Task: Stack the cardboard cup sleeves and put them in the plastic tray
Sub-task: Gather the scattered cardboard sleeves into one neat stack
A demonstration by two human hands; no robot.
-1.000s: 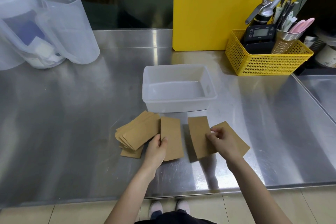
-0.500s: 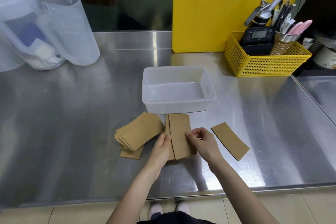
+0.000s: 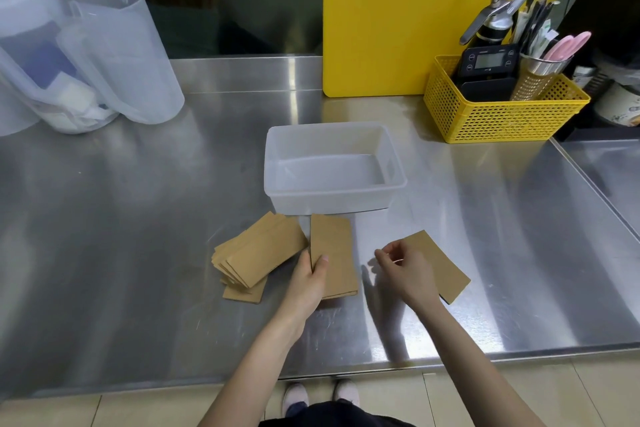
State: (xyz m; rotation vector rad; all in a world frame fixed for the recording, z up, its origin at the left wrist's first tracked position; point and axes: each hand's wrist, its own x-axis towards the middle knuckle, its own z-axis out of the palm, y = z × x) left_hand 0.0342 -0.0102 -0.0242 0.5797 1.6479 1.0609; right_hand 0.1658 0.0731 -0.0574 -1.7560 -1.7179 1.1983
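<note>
Head view: two stacked sleeves [image 3: 334, 253] lie near the worktop's [image 3: 138, 253] front edge, just before the empty tray [image 3: 334, 199], with the left hand [image 3: 306, 279] pinching their left edge. A fanned pile [image 3: 258, 253] lies beside them on the left. On the right, a single sleeve [image 3: 440, 263] lies flat with the right hand [image 3: 407, 270] above it, fingers loosely curled and holding nothing.

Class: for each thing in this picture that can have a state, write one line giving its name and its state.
Clear plastic tray: empty, upright.
Fanned pile of brown cardboard sleeves: flat, loose.
Small squared sleeve stack: pinched by left hand.
Single brown sleeve: flat on steel counter.
Right hand: over it, fingers curled, contact unclear.
Yellow mesh basket: full of tools.
</note>
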